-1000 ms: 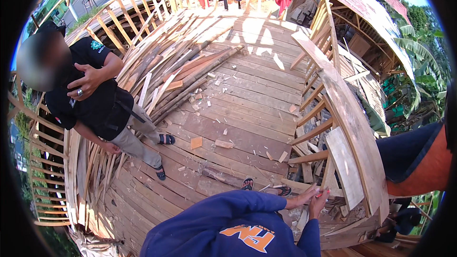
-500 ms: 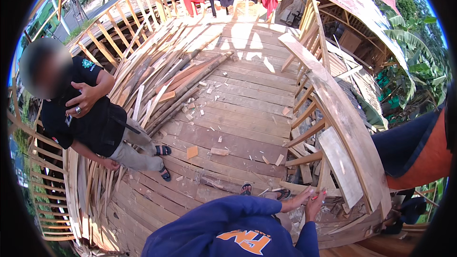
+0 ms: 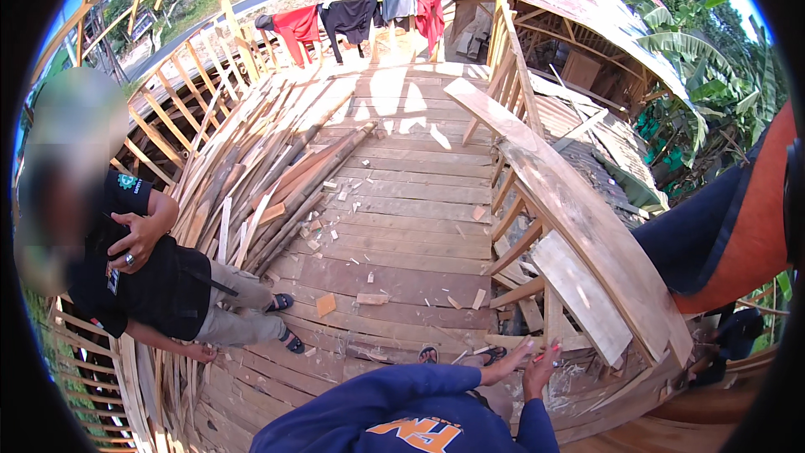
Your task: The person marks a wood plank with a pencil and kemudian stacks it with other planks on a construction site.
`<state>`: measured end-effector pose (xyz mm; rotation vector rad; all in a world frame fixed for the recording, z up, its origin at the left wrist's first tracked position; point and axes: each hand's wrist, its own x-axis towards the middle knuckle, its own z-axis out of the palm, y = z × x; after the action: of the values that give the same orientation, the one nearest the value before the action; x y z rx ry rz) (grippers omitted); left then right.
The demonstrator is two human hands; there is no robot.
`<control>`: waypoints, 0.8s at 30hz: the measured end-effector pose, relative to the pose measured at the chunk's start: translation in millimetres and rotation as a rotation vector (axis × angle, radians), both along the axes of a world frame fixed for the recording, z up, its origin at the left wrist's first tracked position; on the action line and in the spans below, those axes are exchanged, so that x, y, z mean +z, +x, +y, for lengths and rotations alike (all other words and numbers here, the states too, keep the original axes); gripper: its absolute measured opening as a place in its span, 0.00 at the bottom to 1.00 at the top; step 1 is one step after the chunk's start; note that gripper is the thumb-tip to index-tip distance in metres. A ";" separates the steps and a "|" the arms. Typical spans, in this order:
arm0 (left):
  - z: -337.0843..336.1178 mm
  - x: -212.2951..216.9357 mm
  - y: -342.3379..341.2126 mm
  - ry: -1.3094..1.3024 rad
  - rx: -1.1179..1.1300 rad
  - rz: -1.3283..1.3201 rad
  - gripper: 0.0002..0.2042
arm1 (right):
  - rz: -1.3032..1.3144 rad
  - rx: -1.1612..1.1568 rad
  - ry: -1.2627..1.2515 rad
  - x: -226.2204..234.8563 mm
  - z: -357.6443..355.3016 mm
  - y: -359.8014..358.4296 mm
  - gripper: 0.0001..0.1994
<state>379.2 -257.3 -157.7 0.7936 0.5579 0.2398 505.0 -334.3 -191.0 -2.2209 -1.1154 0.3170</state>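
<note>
Both of my hands are low in the view, right of centre, in front of the blue top I wear. My left hand (image 3: 506, 362) has its fingers stretched forward and appears to hold nothing. Close beside it, my right hand (image 3: 541, 374) is closed around a slim red object (image 3: 538, 358), too small to tell its kind. A small light-coloured band shows at the right hand's fingers. Just beyond the hands runs a timber railing frame with a pale board (image 3: 580, 298) leaning on it. A long wide plank (image 3: 579, 210) rests along the top.
A person in a black shirt (image 3: 159, 277) stands at the left beside a large pile of timber strips (image 3: 251, 151). Wood offcuts (image 3: 325, 304) lie on the plank floor (image 3: 402, 243). Clothes (image 3: 350, 21) hang on the far railing. A dark-and-orange fabric (image 3: 738, 226) fills the right edge.
The view has turned slightly right, shifting the surroundings leftward. My hands stay close together, with the red object still in my right hand. The standing person keeps much the same pose.
</note>
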 end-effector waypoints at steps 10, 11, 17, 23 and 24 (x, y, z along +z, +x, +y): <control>4.7 -9.0 16.9 -0.010 0.017 0.018 0.40 | 0.029 0.007 0.024 2.2 -2.8 -0.3 0.19; 6.4 -9.5 18.0 0.000 0.022 0.019 0.40 | 0.008 0.013 0.019 -1.6 -4.0 0.9 0.20; 23.7 -19.6 39.4 -0.012 0.048 0.079 0.39 | 0.105 -0.012 0.043 6.9 -2.3 5.3 0.19; 57.0 -14.0 71.4 0.054 0.093 0.005 0.41 | 0.122 0.004 0.046 20.1 -3.4 29.3 0.14; 66.8 -6.4 78.6 0.058 0.105 -0.004 0.41 | 0.119 0.020 0.046 23.8 -1.9 34.4 0.13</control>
<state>457.8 -190.5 -164.1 0.8209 0.5922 0.3558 539.4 -336.2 -167.2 -2.1226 -1.0703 0.4220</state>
